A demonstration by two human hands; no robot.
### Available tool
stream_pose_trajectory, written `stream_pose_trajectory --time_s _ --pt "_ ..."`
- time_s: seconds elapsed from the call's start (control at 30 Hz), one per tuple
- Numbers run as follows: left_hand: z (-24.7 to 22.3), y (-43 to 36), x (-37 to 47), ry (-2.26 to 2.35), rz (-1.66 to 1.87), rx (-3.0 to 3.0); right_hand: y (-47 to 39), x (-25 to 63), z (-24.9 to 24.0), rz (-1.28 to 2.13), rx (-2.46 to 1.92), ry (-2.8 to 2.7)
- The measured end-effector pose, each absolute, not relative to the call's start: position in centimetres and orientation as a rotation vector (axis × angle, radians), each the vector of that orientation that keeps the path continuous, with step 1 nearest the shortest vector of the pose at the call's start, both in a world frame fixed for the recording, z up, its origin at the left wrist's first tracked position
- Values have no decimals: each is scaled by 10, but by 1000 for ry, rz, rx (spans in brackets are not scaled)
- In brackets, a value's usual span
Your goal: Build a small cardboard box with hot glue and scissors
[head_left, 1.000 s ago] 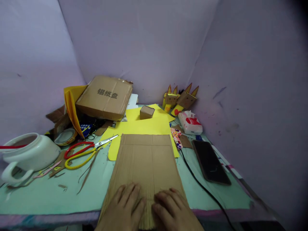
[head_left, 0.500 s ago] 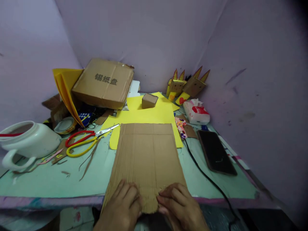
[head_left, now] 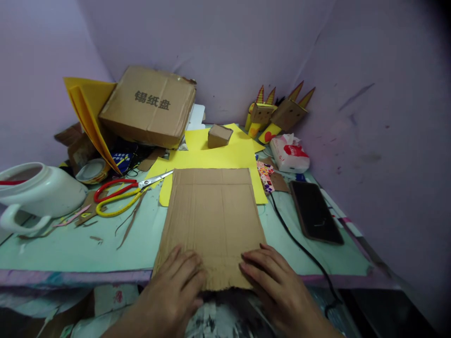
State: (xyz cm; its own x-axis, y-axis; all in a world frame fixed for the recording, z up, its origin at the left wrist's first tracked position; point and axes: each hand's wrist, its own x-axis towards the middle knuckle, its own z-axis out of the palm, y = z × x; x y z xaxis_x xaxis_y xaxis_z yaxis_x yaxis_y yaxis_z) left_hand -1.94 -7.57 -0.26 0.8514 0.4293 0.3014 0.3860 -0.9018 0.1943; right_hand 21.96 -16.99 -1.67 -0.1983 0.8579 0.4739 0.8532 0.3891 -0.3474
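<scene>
A brown cardboard sheet (head_left: 214,220) with crease lines lies on the table, its ragged near edge reaching past the table's front edge. My left hand (head_left: 178,286) rests on its near left corner, fingers close together, thumb low by the edge. At the near right corner my right hand (head_left: 273,279) lies over the sheet with its fingers stretched out. Under the far end of the sheet is yellow paper (head_left: 207,159), on which a small cardboard block (head_left: 219,136) stands. Scissors (head_left: 136,192) with red and yellow handles lie to the left.
On the left are a white mug (head_left: 49,195), a large cardboard box (head_left: 150,105) and a yellow folder (head_left: 89,112). A phone (head_left: 315,211), a black cable (head_left: 296,241), a tissue pack (head_left: 291,154) and two cardboard figures (head_left: 287,115) are on the right.
The view has tilted down slightly. My right hand has shifted outward and its fingers have straightened from a curled grip on the near edge. My left fingers lie flatter on the sheet.
</scene>
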Motion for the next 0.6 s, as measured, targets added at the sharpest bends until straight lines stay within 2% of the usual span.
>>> stream_pose_trajectory --time_s 0.13,0.47,0.6 --pt "-2 -66 -43 696 293 3003 -178 232 -32 -9 -1418 -2005" --pt "-23 -51 -57 504 832 2957 -165 239 -25 -71 -1289 -1945" --pt "-4 -45 -57 490 921 3036 -170 240 -10 -30 -1277 -1918"
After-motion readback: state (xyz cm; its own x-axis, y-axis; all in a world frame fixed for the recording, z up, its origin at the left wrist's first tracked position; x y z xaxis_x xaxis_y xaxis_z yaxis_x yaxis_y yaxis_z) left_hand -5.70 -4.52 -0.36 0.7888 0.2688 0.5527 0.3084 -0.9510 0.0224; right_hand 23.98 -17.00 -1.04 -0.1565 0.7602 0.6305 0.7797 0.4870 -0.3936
